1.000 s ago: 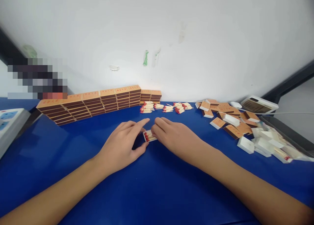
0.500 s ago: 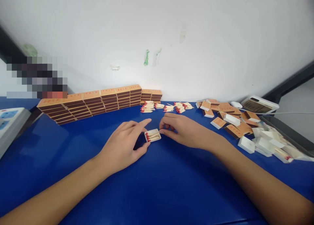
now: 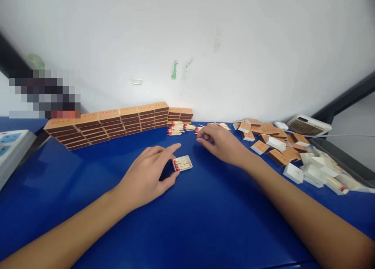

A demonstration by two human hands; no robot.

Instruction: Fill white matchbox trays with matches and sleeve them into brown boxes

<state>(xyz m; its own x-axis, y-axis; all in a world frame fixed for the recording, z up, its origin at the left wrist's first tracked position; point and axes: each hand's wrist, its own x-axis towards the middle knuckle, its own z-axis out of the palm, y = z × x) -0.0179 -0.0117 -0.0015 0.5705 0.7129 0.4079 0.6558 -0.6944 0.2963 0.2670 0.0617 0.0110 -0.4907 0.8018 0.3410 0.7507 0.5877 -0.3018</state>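
Observation:
A small white matchbox tray point(image 3: 190, 166) with several red-tipped matches point(image 3: 183, 164) in it lies on the blue table. My left hand point(image 3: 150, 171) steadies its left end, thumb at the near corner and fingers at the far one, index finger stretched out above. My right hand point(image 3: 219, 142) hovers behind and to the right of the tray, close to the loose matches. Its fingers are curled, with a small gap between thumb and index finger and no match visible there. Part of the match piles point(image 3: 175, 128) is hidden behind this hand.
Stacked matchboxes point(image 3: 129, 118) line the wall at the back left. To the right lie scattered matchbox sleeves point(image 3: 268, 129), white trays point(image 3: 293, 173), a phone point(image 3: 310, 124) and a cable. A power strip point(image 3: 14, 147) stands at the left edge.
My right hand has left the tray's right end and moved back towards the match piles. My left hand stays at the tray, where the matches have shifted slightly.

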